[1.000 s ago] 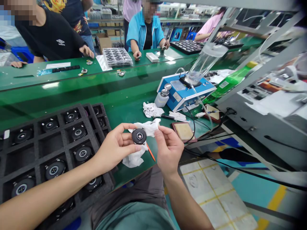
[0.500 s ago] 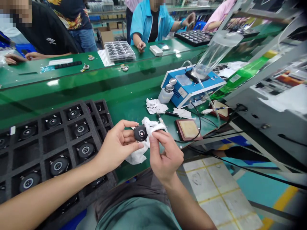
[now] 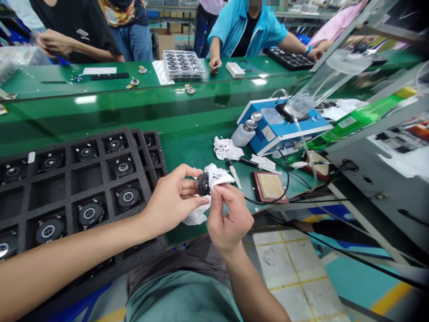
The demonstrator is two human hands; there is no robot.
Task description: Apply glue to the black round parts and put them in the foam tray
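Note:
My left hand holds a round black watch body between thumb and fingers, above the table's front edge. In my right hand a crumpled white tissue with dark specks is pinched. The tissue meets the right side of the watch body and hides part of it. Below my left fingers lies more white tissue. To the left, a black foam tray bears several similar round watch bodies in square compartments; my left forearm passes over its near part.
A blue machine stands at the right behind a white pump bottle. A yellow sponge in a red-brown holder lies nearer, with black cables around it. Speckled tissue lies beyond my hands. Co-workers sit across the green bench.
The tissue in my right hand has moved left onto the watch body and covers more of it. The camera view has shifted. Across the bench, a co-worker's raised hand has come down.

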